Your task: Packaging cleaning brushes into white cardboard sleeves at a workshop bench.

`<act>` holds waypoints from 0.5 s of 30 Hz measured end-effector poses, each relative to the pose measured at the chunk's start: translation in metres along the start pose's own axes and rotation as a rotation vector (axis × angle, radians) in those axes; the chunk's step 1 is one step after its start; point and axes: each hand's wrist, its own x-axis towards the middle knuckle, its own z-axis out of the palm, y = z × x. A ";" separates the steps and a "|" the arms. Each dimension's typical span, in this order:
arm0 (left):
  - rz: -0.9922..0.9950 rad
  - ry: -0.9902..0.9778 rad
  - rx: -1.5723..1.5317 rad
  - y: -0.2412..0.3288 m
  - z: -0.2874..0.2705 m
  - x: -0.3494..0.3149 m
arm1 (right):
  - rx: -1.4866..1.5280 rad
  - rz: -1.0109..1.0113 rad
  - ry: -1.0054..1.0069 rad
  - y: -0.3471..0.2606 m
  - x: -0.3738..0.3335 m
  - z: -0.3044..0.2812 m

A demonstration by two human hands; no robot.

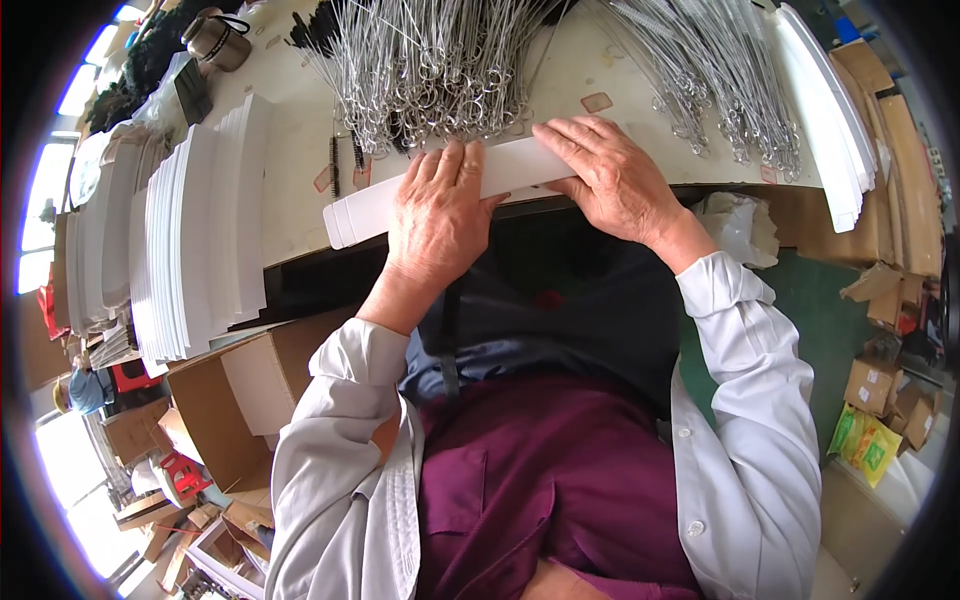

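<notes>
A long, narrow white cardboard box [515,168] lies across the front edge of the table, tilted up toward the right. My left hand [437,212] grips it left of its middle, fingers over the far side and thumb toward the near side. At its right end my right hand [610,178] is closed on it, the fingertips on top and the thumb below. Flaps show at the box's left end. Just beyond my hands is a big heap of thin wire brushes [430,75] with looped ends.
A second bundle of wire brushes [715,85] lies farther right. Stacks of flat white boxes stand at the left [185,240] and right [825,120] of the table. An open brown carton [225,410] stands below left; a metal flask [217,40] is at the far left.
</notes>
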 end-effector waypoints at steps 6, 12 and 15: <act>-0.014 -0.003 0.003 0.009 0.003 -0.016 | -0.067 -0.076 -0.069 -0.002 -0.011 0.001; 0.009 -0.050 0.148 0.011 0.022 -0.028 | -0.170 -0.009 -0.124 -0.026 -0.009 0.015; 0.002 -0.067 0.130 0.003 0.019 -0.036 | -0.198 -0.079 -0.142 -0.023 -0.008 0.025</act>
